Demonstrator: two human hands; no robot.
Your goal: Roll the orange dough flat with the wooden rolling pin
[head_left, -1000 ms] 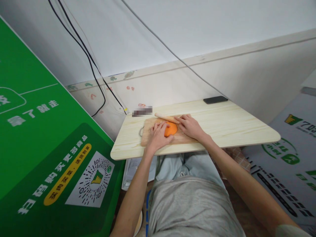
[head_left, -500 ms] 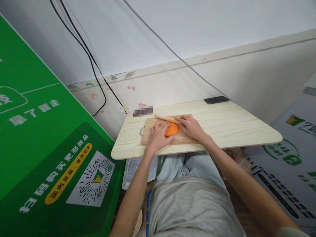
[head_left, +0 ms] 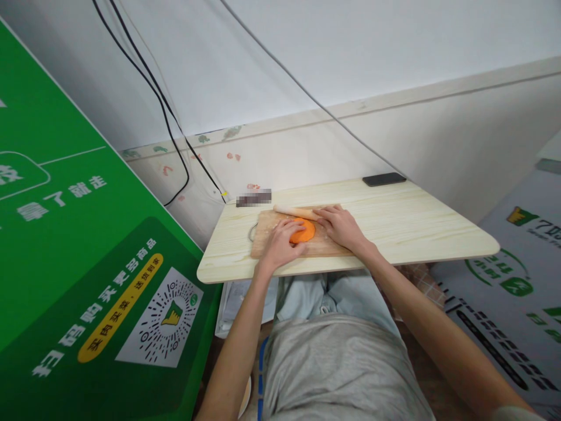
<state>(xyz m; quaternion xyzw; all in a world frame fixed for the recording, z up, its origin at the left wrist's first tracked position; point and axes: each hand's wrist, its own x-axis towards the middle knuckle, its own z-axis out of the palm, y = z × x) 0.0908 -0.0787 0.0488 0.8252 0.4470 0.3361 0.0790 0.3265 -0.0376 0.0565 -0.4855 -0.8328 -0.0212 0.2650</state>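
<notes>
A flattened round of orange dough point(head_left: 303, 231) lies on a wooden cutting board point(head_left: 333, 248). My left hand point(head_left: 281, 241) has its fingers over the dough's left and far edge, the thumb at the near side, pinching that edge. Just beyond the dough lies a wooden rolling pin point(head_left: 293, 210), its left end pointing away from my hands. My right hand point(head_left: 340, 227) is closed over the pin's right end, which it hides. The board's metal loop handle point(head_left: 252, 232) shows at its left.
The board rests on a pale wood-patterned table point(head_left: 416, 234) against the wall. A black phone point(head_left: 384, 179) and a pixelated dark item point(head_left: 254, 198) are at the back. A green printed panel point(head_left: 131, 245) stands left, a white printed one point(head_left: 512, 275) right. Cables point(head_left: 162, 99) hang down the wall.
The orange dough and my left fingers have shifted slightly to the left. The rolling pin has come a touch nearer, my right hand still on it.
</notes>
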